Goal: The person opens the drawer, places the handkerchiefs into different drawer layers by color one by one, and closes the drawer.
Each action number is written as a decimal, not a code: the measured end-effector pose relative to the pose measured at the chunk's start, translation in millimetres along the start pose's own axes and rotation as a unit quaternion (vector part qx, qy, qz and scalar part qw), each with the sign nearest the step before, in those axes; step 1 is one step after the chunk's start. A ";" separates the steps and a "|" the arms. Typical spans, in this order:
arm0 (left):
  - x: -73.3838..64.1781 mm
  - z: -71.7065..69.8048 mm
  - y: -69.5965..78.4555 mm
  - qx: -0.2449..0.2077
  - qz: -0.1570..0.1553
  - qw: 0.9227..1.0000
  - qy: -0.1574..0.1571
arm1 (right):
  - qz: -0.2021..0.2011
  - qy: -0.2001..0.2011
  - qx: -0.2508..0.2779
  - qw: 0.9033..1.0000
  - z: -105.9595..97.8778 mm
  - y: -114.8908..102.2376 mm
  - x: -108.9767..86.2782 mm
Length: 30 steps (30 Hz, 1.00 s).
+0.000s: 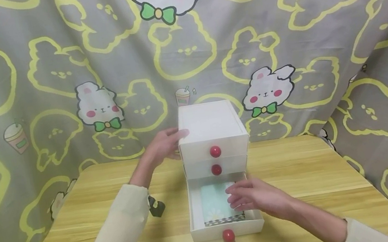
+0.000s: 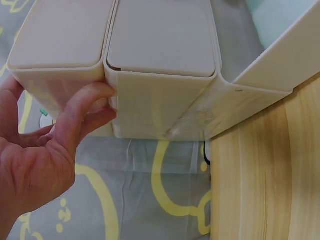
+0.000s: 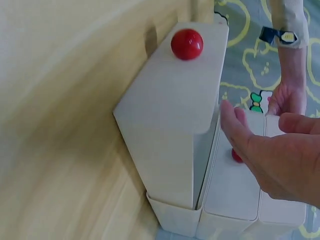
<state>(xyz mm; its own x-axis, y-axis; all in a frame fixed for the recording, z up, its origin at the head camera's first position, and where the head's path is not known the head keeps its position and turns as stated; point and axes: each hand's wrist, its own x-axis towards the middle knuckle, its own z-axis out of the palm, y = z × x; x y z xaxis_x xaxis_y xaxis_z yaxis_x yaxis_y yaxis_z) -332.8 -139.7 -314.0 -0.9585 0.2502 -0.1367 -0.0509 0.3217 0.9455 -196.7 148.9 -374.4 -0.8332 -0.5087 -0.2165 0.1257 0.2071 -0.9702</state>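
Observation:
A white three-drawer cabinet (image 1: 209, 122) with red round knobs stands on the wooden table. Its bottom drawer (image 1: 228, 230) is pulled out, while the two upper drawers are closed. Inside the bottom drawer lies a folded pale green cloth (image 1: 215, 202) with a flower print and a checkered edge. My left hand (image 1: 163, 145) touches the cabinet's left side near the top; in the left wrist view its fingertips (image 2: 102, 91) press the side wall. Over the right part of the open drawer hovers my right hand (image 1: 261, 196), fingers loosely extended and holding nothing, partly covering the cloth.
A small black object (image 1: 156, 206) is by the left sleeve, at the wrist. Behind the wooden table (image 1: 285, 166) hangs a grey curtain (image 1: 124, 64) with yellow cartoon outlines, close to the cabinet's back. The drawer's front knob (image 1: 228, 236) juts toward me.

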 end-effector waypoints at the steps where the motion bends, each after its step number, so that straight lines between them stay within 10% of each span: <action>1: 0.2 0.3 0.1 0.000 -0.002 1.000 0.001 | 0.003 -0.006 0.009 1.000 0.8 0.2 -1.8; 18: 2.2 0.0 -1.0 0.000 -0.002 1.000 -0.001 | 0.090 -0.193 0.028 0.977 23.5 36.0 -24.2; 30: 3.5 -0.1 -2.7 0.006 0.004 1.000 -0.002 | 0.134 -0.158 0.037 0.978 33.2 57.7 -23.9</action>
<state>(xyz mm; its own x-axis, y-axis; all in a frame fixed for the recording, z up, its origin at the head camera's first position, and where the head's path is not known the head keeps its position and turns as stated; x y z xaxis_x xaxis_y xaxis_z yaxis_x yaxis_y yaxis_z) -336.0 -139.8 -316.9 -0.9580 0.2558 -0.1299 -0.0398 0.3301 0.9431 -151.7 145.3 -428.8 -0.5588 -0.6794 -0.4756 0.3655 0.3131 -0.8766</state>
